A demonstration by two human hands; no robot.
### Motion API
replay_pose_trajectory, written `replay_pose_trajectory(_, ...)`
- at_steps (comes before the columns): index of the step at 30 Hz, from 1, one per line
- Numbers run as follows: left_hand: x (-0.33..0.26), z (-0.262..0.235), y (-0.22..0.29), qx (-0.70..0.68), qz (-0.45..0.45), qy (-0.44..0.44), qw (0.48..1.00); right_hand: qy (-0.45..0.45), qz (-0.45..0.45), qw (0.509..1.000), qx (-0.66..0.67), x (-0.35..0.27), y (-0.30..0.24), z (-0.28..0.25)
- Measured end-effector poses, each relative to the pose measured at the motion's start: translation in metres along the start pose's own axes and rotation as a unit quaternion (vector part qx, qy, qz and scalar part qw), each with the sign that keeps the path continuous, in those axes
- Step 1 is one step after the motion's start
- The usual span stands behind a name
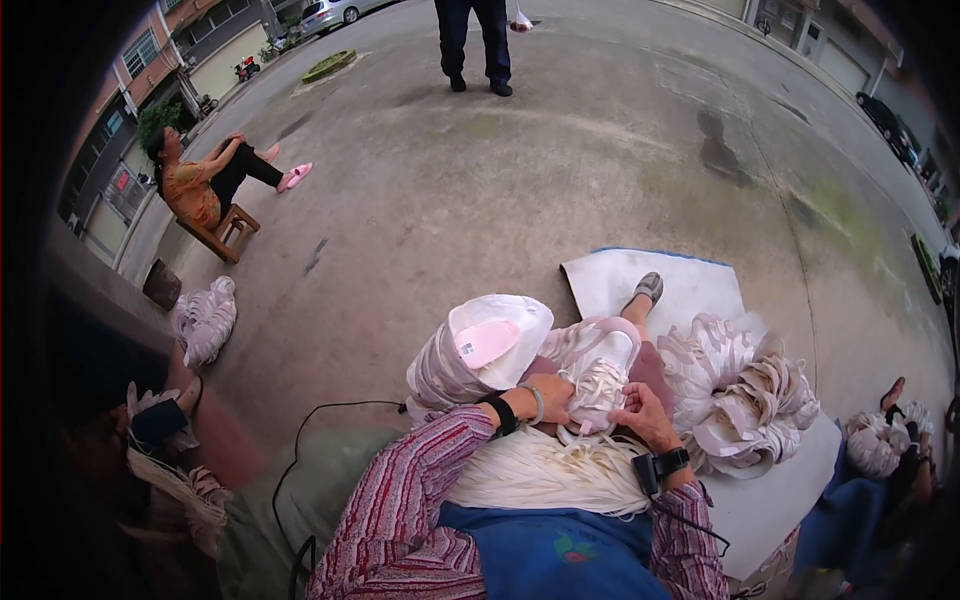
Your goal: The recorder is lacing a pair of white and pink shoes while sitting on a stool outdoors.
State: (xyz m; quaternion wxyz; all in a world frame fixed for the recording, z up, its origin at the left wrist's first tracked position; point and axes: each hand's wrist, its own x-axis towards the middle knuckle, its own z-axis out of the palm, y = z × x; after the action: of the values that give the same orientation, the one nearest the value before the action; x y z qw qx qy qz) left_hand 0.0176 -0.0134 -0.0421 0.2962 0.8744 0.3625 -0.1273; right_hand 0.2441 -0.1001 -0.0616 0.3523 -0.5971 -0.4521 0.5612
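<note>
A white and pale pink shoe upper (pixel 607 360) lies on my lap with its toe pointing away from me, white shoelace strands crossing its front. My left hand (pixel 548 398) is closed on its left edge, fingertips partly hidden by the lacing. On the other side, my right hand (pixel 646 414) pinches a white shoelace (pixel 600 392) by the eyelets. A thick bundle of loose white laces (pixel 550 474) is spread across my lap, over a blue apron (pixel 560 545). Just left of the shoe, a stack of nested uppers (pixel 440 370) leans with a pink insole-like piece (pixel 487 343) showing.
More shoe uppers (pixel 740 395) are heaped on a white sheet (pixel 645 280) at my right. A dark cable (pixel 297 440) runs by my left arm. Someone sits on a wooden chair (pixel 232 232) at far left; another person (pixel 475 40) stands ahead. Co-workers' hands show at both sides.
</note>
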Motion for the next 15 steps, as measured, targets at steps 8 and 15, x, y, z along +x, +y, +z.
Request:
replay_pose_trajectory(8, 0.0002, 0.0007, -0.0004, -0.004, 0.0, 0.007, 1.0, -0.004, 0.0, 1.0, 0.004, 0.0014, 0.0013, -0.0016)
replay_pose_trajectory(15, -0.0001, -0.0013, 0.0011, 0.002, 0.004, 0.015, 1.0, -0.007, 0.006, 1.0, 0.008, 0.0025, 0.0007, -0.0035)
